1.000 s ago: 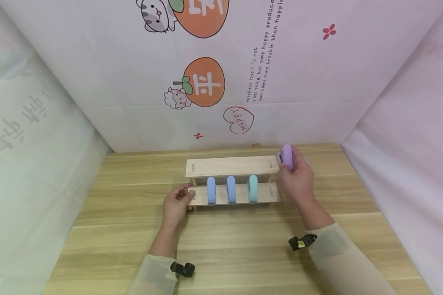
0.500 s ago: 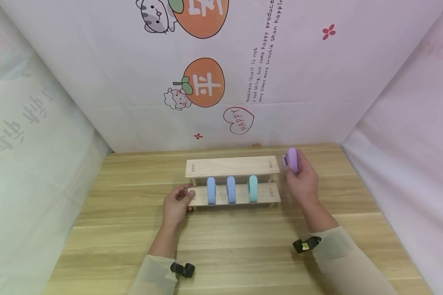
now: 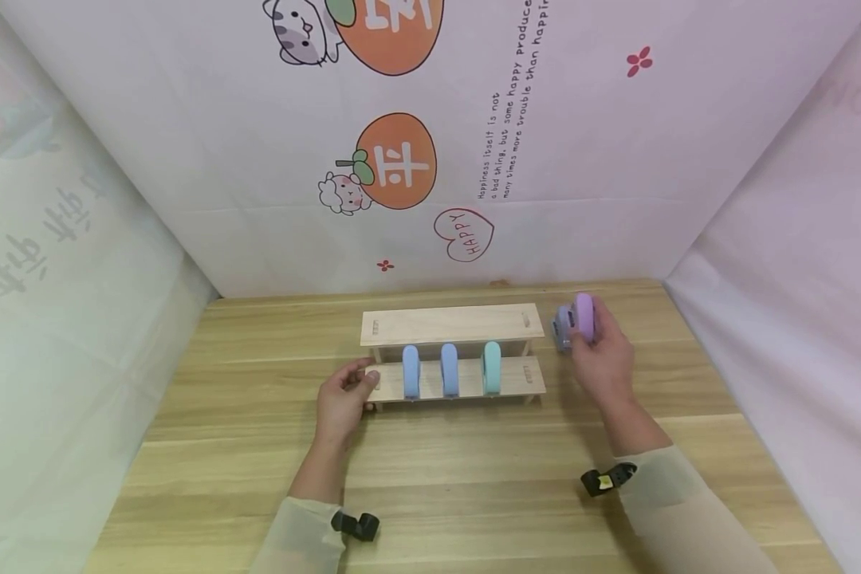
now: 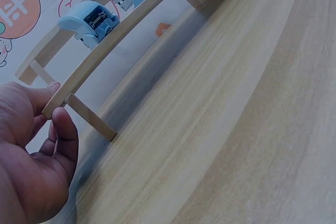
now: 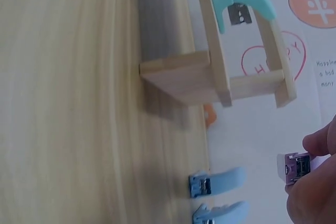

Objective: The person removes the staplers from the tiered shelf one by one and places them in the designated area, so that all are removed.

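Note:
My left hand [image 3: 340,405] pinches the left end of a two-step wooden stand's low front shelf [image 3: 395,385], thumb on top and fingers beneath, as the left wrist view shows. Two blue staplers [image 3: 411,372] and a teal stapler [image 3: 492,368] stand in a row on that shelf. My right hand [image 3: 606,359] grips a small purple stapler [image 3: 583,317] to the right of the stand. Its metal front [image 5: 299,167] shows between thumb and fingers in the right wrist view. Another blue stapler [image 3: 561,328] is just left of the purple one.
The stand's higher rear shelf [image 3: 448,325] holds nothing. Two blue staplers [image 5: 216,183] show on the table [image 5: 73,103] beyond the stand in the right wrist view. A printed white cloth [image 3: 581,159] hangs behind, with plain cloth walls at both sides.
My right hand has moved right with the purple stapler, away from the stand's right end, bringing a blue stapler into view beside it. The left hand and the stand have stayed put.

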`<state>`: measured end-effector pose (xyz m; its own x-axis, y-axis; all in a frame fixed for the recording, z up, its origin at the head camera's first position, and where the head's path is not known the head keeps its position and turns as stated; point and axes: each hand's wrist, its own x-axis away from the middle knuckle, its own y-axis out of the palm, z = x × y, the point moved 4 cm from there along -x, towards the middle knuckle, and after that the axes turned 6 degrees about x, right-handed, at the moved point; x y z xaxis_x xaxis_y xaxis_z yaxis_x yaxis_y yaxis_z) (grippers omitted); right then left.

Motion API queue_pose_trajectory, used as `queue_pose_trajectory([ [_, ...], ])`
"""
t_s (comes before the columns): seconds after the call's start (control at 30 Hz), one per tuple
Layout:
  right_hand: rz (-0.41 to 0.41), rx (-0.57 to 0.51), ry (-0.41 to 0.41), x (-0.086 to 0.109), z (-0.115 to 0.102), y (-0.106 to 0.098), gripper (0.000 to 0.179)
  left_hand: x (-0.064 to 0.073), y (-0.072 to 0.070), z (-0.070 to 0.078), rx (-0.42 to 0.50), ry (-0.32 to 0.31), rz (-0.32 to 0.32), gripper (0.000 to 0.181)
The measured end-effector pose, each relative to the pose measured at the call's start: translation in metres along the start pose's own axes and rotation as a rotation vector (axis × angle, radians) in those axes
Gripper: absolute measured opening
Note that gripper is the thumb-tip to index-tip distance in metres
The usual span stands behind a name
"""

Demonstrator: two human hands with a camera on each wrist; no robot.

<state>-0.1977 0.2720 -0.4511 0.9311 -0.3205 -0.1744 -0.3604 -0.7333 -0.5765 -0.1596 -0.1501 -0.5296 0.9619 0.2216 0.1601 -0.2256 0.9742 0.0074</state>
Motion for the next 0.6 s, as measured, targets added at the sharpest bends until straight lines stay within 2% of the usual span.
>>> queue_pose_trajectory([
  [0.3,0.005,-0.063,0.014,-0.002,0.012,-0.007,0.066,0.001,-0.001,-0.001,0.016,0.028,0.003,0.032],
  [0.6,-0.007,-0.054,0.043,-0.006,0.022,-0.011,0.068,0.000,0.000,-0.003,0.020,0.028,-0.001,0.033],
])
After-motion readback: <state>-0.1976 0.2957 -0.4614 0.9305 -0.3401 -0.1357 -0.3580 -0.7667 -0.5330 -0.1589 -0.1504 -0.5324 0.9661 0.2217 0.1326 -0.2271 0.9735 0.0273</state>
